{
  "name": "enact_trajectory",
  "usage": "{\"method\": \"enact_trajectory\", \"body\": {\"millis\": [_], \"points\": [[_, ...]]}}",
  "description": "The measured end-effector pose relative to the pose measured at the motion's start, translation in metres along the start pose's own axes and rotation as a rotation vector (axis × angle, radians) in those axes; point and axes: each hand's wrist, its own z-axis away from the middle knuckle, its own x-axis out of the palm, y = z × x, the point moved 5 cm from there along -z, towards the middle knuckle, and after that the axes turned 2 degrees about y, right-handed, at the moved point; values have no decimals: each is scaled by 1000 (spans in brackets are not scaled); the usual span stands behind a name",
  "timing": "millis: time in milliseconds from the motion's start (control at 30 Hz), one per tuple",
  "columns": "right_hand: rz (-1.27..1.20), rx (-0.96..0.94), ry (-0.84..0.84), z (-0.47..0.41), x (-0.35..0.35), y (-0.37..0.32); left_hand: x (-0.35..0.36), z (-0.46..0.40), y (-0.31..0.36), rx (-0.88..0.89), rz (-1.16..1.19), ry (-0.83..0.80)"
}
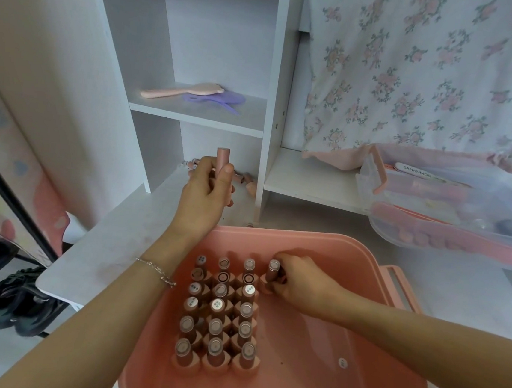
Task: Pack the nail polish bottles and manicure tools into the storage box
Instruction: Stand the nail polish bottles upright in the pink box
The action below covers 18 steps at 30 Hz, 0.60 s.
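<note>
A pink storage box (pixel 322 341) stands in front of me, with several pink nail polish bottles (pixel 218 309) upright in three rows on its left side. My right hand (pixel 299 281) is inside the box, shut on one bottle (pixel 272 270) that stands at the head of a fourth row. My left hand (pixel 208 192) is above the white desk beyond the box, shut on another upright pink bottle (pixel 222 157). Several loose bottles (pixel 246 180) lie in the low shelf compartment behind that hand.
A clear tray (pixel 453 212) with nail files and manicure tools sits at the right on the desk. A pink hand mirror (pixel 183 91) and a purple comb (pixel 217 99) lie on the upper shelf. Floral fabric hangs at the right. Dark shoes are on the floor at the left.
</note>
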Motion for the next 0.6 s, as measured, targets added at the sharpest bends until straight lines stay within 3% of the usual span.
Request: {"method": "enact_trajectory", "body": {"millis": [400, 500, 600], "points": [[8, -36, 36, 2, -5, 1, 0, 1, 0, 1, 96, -46], [41, -26, 105, 8, -19, 2, 0, 0, -1, -21, 110, -32], [38, -63, 278, 15, -40, -4, 1, -1, -1, -24, 122, -47]]}}
